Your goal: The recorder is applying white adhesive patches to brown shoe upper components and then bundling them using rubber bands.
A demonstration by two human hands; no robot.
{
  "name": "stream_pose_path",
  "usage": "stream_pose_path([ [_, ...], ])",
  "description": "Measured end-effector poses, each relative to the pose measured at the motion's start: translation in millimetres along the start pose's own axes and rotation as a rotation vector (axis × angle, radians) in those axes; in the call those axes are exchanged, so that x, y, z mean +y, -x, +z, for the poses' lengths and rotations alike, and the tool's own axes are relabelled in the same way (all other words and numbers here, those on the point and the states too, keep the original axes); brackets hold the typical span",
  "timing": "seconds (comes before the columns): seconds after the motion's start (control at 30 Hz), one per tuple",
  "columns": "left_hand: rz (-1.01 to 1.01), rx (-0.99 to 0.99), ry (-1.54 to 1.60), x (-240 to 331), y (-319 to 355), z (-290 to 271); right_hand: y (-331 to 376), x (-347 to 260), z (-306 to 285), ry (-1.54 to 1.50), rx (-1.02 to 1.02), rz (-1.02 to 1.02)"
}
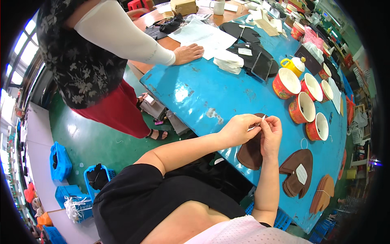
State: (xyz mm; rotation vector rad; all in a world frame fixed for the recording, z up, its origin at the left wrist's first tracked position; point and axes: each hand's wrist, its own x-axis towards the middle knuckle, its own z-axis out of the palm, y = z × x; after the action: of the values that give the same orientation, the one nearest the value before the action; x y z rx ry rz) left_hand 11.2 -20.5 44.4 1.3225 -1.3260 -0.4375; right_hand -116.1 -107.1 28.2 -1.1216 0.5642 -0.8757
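Over the near edge of the blue table, my left hand and my right hand meet, fingertips pinched together. Between them is a small, thin white strip, partly covered by the fingers; I cannot make out its kind. Beneath the hands lies a dark brown flat cut piece, its upper part hidden by them. To the right of my right wrist rests a stack of brown curved cut pieces with a white label on top. Farther right is a lighter brown bundle tied with string.
Several red paper tubs stand at the right, near a yellow mug. A phone lies on black cut pieces beside folded white cloth. Across the left corner, another person's hand rests on the blue table.
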Motion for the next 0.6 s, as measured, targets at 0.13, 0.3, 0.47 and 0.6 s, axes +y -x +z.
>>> stream_pose_path([
  [0.13,-0.307,-0.056,0.175,12.9,6.5,-2.7,7.9,9.3,-7.7,-0.015,-0.052,-0.025],
  [0.3,-0.494,-0.064,0.466,0.3,8.2,5.6,12.0,11.8,-11.9,-0.036,-0.044,-0.097],
  [0.47,-0.573,0.078,0.595,6.7,3.6,5.6,10.7,3.9,2.4,0.028,0.011,-0.154],
  [0.6,-0.577,0.137,0.732,1.3,4.2,11.9,6.8,5.0,-4.4,-0.027,-0.028,-0.147],
])
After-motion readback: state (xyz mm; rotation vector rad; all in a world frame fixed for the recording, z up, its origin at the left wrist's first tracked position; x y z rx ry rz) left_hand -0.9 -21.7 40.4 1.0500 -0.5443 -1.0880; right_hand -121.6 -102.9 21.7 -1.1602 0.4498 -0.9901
